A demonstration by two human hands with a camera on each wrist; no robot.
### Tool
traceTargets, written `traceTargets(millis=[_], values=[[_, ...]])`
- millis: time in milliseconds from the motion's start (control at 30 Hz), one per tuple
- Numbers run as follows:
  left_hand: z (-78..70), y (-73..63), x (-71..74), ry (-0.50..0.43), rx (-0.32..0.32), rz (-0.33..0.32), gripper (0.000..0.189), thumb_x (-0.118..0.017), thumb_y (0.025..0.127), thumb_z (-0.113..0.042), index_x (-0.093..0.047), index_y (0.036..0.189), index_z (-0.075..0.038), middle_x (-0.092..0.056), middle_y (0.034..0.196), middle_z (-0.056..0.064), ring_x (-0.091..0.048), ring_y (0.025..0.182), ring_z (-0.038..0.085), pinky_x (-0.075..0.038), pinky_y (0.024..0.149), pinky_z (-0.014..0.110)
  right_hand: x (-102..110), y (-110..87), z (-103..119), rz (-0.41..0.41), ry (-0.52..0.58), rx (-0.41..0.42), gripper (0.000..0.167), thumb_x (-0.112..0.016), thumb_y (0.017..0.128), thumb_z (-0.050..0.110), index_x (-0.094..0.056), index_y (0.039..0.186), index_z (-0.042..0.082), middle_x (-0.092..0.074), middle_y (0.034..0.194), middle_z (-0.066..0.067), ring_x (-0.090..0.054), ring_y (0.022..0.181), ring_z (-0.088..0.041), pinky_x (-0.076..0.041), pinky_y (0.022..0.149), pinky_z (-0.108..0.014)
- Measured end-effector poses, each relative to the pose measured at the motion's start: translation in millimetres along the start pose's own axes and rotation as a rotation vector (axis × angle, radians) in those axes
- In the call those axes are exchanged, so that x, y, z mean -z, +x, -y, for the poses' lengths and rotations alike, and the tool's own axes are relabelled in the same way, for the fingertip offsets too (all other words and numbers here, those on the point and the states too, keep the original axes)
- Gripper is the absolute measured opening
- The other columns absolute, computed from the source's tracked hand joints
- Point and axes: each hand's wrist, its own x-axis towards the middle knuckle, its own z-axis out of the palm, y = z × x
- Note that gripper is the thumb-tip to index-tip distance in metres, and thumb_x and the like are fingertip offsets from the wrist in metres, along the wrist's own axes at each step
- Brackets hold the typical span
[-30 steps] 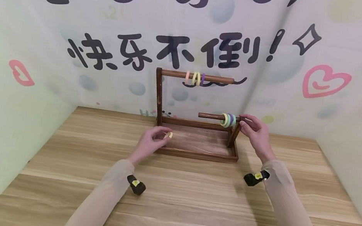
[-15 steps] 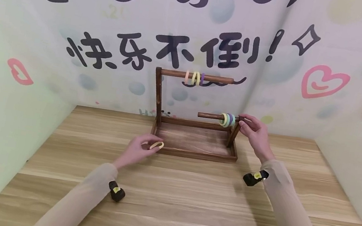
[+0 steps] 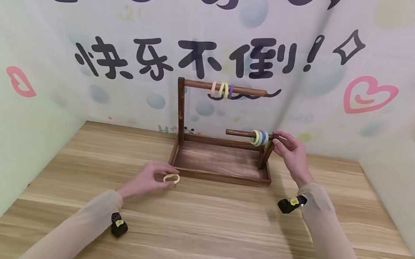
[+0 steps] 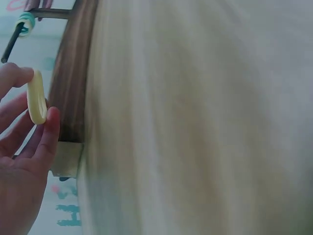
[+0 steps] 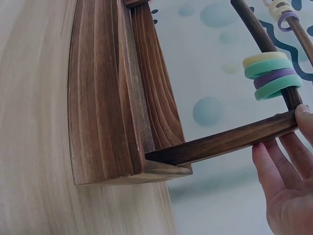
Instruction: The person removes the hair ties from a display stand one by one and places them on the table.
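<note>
My left hand (image 3: 146, 179) pinches a pale yellow hair tie (image 4: 36, 98) between thumb and fingers, just off the front left corner of a dark wooden stand (image 3: 220, 177). With its thumb and fingers, my right hand (image 3: 293, 156) grips the top of the stand's short right post (image 5: 225, 139). Beside that hand, several yellow, green and purple hair ties (image 5: 274, 78) circle the lower bar (image 3: 240, 133). Pink, yellow and purple hair ties (image 3: 226, 90) hang on the upper bar (image 3: 249, 91).
The stand's tray base rests on a wood-grain table (image 3: 208, 232), close to the printed back wall (image 3: 135, 101). Its tall left post (image 3: 181, 110) carries the upper bar. Side walls flank the table. A small black camera sits on each wrist.
My left hand has drawn back from over the tray, moving left and toward me with the yellow hair tie. My right hand stays on the post.
</note>
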Motion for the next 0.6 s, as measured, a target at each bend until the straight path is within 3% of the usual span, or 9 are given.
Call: traceTargets(millis=[233, 433, 600], values=[[6.3, -3.4, 1.1, 0.0, 0.035, 0.141, 0.033, -0.072, 0.085, -0.003, -0.065, 0.116, 0.006, -0.064, 0.116, 0.016, -0.058, 0.109, 0.033, -0.046, 0.096, 0.044, 0, 0.6, -1, -0.008, 0.003, 0.012, 0.031, -0.062, 0.095, 0.008, -0.059, 0.124, -0.005, -0.067, 0.103, 0.005, -0.064, 0.095, -0.006, -0.051, 0.085, -0.026], [13.8, -0.9, 1.7, -0.052, 0.057, 0.199, 0.038, -0.072, 0.086, -0.005, -0.062, 0.121, 0.007, -0.061, 0.121, 0.02, -0.056, 0.113, 0.036, -0.044, 0.097, 0.045, 0, 0.4, -1, -0.018, -0.001, 0.001, 0.034, -0.062, 0.095, 0.007, -0.056, 0.125, -0.008, -0.067, 0.102, 0.005, -0.064, 0.094, -0.006, -0.051, 0.085, -0.027], [16.7, -0.2, 2.7, -0.027, 0.06, 0.23, 0.041, -0.072, 0.087, -0.008, -0.061, 0.124, 0.005, -0.06, 0.125, 0.018, -0.055, 0.116, 0.034, -0.042, 0.1, 0.045, -1, 0.5, 0, -0.018, -0.016, -0.011, 0.037, -0.061, 0.095, 0.008, -0.053, 0.127, -0.011, -0.067, 0.103, 0.005, -0.064, 0.094, -0.006, -0.051, 0.085, -0.027]])
